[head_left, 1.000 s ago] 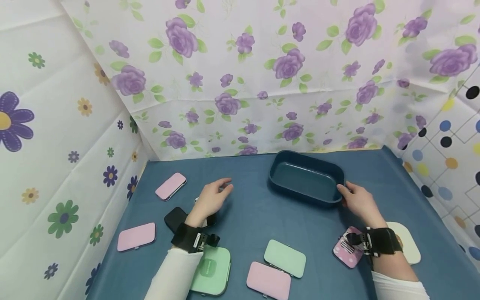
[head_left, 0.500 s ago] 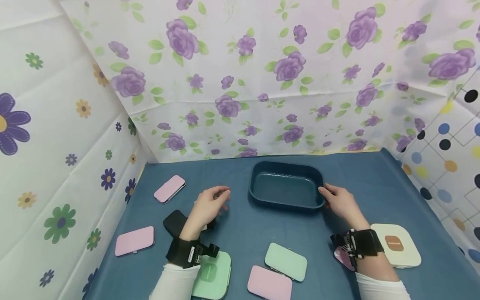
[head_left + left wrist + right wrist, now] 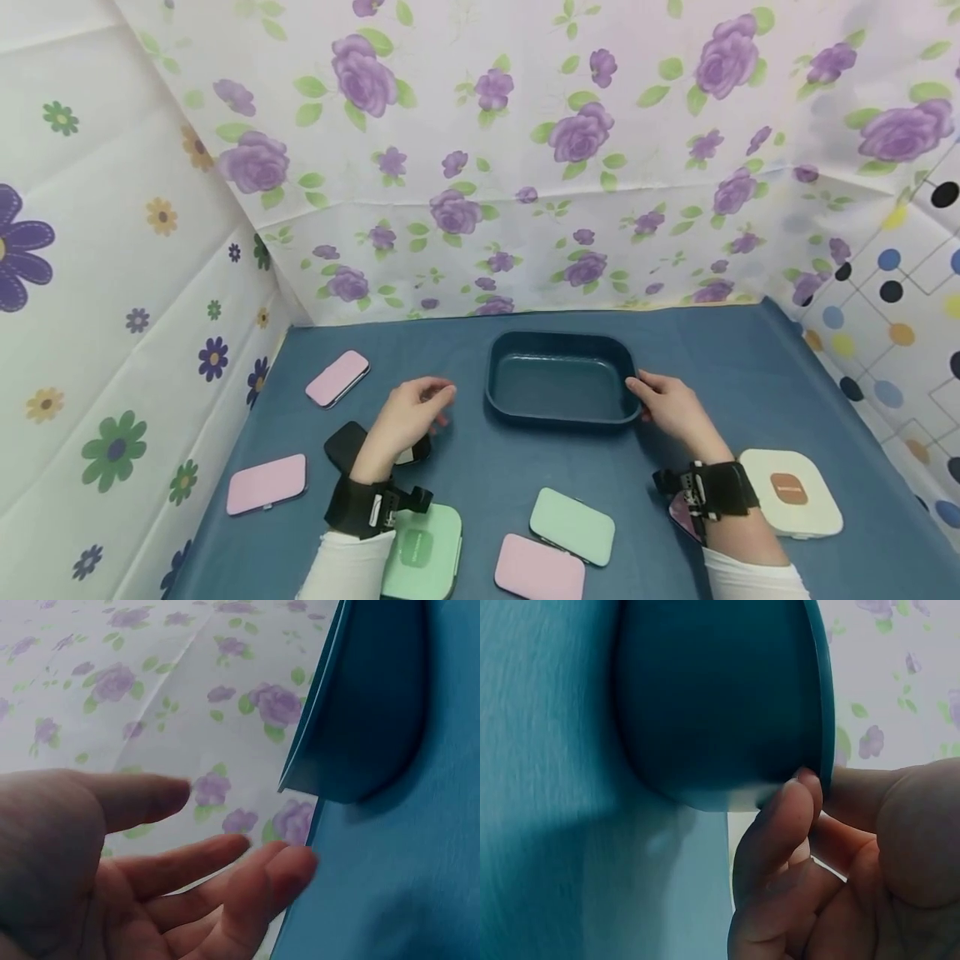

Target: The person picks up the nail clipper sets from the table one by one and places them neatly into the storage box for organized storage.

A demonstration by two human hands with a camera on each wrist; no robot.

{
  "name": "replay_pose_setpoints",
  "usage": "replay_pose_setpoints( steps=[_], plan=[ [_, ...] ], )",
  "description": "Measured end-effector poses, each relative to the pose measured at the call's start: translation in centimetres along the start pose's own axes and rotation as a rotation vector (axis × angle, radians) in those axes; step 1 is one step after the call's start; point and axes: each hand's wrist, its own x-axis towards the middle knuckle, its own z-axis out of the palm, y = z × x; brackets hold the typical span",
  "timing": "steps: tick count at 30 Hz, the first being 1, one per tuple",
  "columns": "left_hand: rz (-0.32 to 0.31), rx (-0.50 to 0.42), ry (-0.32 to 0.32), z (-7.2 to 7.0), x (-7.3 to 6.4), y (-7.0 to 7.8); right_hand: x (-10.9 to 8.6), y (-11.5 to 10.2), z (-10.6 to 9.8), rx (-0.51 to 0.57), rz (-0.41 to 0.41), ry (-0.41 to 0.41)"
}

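Observation:
A dark teal rectangular tray point(image 3: 561, 415) with raised walls stands on the blue-covered table, nothing inside it. My right hand point(image 3: 671, 408) pinches its right rim between thumb and curled fingers; the right wrist view shows the tray wall point(image 3: 720, 697) between them. To the left of the tray, apart from it, my left hand point(image 3: 405, 417) hovers with loosely bent fingers and holds nothing. In the left wrist view the fingers point(image 3: 195, 862) are spread from the thumb, short of the tray's end. Beneath that hand lie a black case point(image 3: 347, 446) and another dark item, partly hidden.
Pink cases point(image 3: 266, 485) lie at the left and front, beside mint green cases point(image 3: 572, 525). A larger green case point(image 3: 422, 550) is under my left forearm. At the right are a cream case point(image 3: 791, 492) and a pink one mostly hidden by my wrist. Floral cloth walls point(image 3: 450, 167) enclose the table.
The tray has moved left and slightly nearer, turning straighter, with my right hand still gripping its right rim. My left hand has shifted slightly left and down, its fingers drawing closer together.

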Motion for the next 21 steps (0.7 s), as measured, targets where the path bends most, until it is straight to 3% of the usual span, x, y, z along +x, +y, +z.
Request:
replay_pose_setpoints(
  steps=[9,15,21],
  plan=[
    [-0.081,0.031,-0.172,-0.7,0.3,-1.3,-0.1,-0.5,1.3,0.059,-0.021,-0.005],
    [-0.078,0.056,-0.271,-0.4,0.7,-1.9,-0.2,-0.4,2.0,0.084,-0.051,-0.011],
    [-0.046,0.043,-0.306,-0.3,1.0,-2.3,-0.2,-0.9,2.5,0.11,-0.063,-0.02]
  ],
)
